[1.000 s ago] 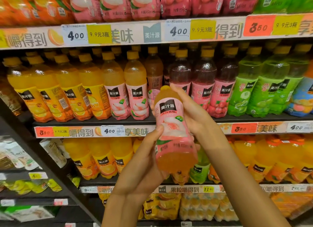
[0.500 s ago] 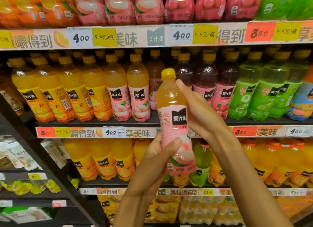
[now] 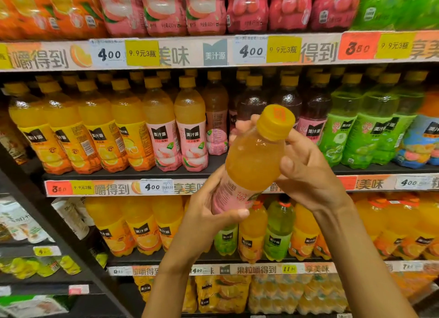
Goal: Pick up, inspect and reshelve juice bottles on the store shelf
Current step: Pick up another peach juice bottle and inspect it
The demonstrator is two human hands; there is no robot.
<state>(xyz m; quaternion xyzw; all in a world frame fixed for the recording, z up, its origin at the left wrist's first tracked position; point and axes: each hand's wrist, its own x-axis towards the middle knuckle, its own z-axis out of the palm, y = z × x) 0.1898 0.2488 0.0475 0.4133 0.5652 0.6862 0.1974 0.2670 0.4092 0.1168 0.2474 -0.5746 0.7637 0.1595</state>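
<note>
I hold a peach juice bottle (image 3: 252,161) with a pink label and a yellow cap in front of the middle shelf (image 3: 133,175). It tilts with its cap toward me and to the right. My left hand (image 3: 209,213) grips its lower, labelled part from below. My right hand (image 3: 306,170) wraps the upper body near the neck from the right. Behind it, next to two matching peach bottles (image 3: 177,137), there is a gap in the front row.
The middle shelf carries orange juice bottles (image 3: 78,127) at left, dark red bottles (image 3: 313,108) and green bottles (image 3: 370,127) at right. Pink and orange packs fill the top shelf (image 3: 213,52). Larger bottles (image 3: 140,227) stand on the shelf below. A dark side rack (image 3: 31,222) stands at left.
The bottle has swung from upside down, through upright, to tilted with its cap toward me. Both hands kept hold of it and shifted right and up.
</note>
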